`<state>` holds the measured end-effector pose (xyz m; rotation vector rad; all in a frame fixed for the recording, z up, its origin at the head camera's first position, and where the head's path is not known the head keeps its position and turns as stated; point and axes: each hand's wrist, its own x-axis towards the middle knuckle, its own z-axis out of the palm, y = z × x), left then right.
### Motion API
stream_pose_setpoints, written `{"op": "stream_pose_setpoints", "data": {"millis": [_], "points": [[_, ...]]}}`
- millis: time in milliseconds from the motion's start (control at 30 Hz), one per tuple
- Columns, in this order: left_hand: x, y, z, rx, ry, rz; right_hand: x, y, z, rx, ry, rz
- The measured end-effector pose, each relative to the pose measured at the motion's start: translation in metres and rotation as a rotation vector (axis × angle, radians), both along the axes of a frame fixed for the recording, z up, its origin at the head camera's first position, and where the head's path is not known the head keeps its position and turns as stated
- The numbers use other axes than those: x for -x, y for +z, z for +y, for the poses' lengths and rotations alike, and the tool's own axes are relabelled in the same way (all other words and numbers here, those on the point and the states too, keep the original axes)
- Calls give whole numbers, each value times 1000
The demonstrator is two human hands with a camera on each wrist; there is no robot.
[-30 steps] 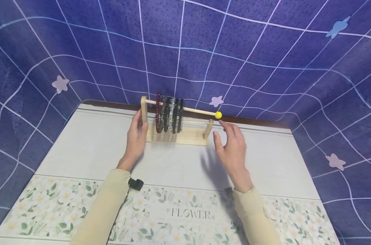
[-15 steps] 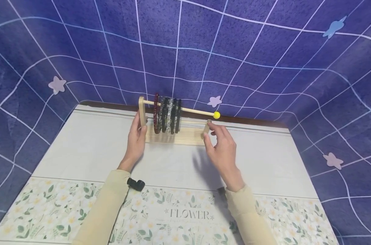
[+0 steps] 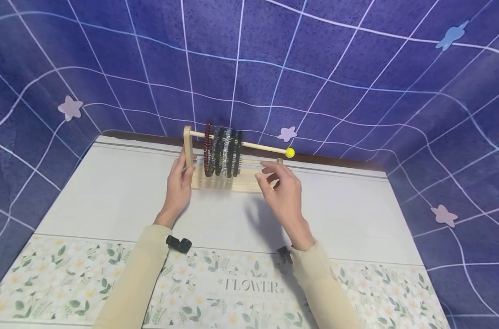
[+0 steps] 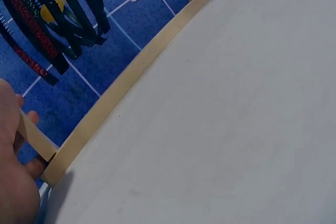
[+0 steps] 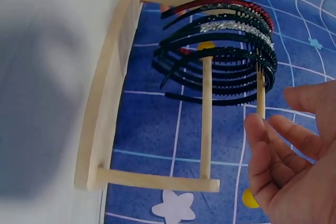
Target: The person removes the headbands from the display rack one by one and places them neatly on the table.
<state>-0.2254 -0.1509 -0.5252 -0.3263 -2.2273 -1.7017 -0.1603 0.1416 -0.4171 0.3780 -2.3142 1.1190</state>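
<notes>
A pale wooden headband stand [image 3: 245, 183] stands near the table's back edge, with posts at both ends. Several headbands [image 3: 224, 153], black, dark red and silver glitter, hang in a row on its upper rod [image 3: 263, 147], which ends in a yellow ball [image 3: 290, 152]. My left hand [image 3: 178, 192] grips the left post [image 3: 187, 148] between thumb and fingers. My right hand [image 3: 284, 192] hovers before the stand's right end with loosely bent fingers and nothing between them. In the right wrist view a lower rod [image 5: 207, 124] runs from the right post [image 5: 157, 180] into the headbands.
The table [image 3: 356, 214] has a white cover with a flowered band and the word "FLOWER". A blue gridded curtain [image 3: 249, 68] with stars surrounds it at the back and sides. A black strap piece [image 3: 179, 244] sits on my left wrist.
My right hand has moved left, from beyond the yellow ball to in front of the right post. The left hand stays on the left post; the headbands hang as before.
</notes>
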Motion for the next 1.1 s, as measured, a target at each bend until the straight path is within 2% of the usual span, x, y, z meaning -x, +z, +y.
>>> {"op": "stream_pose_setpoints", "data": {"millis": [267,1100], "points": [[0,0,1,-44,18,-10,6,1,-15,90,38,-82],[-1,0,-1,-19,17,-5,22,-3,-42,217,110,-233]]}}
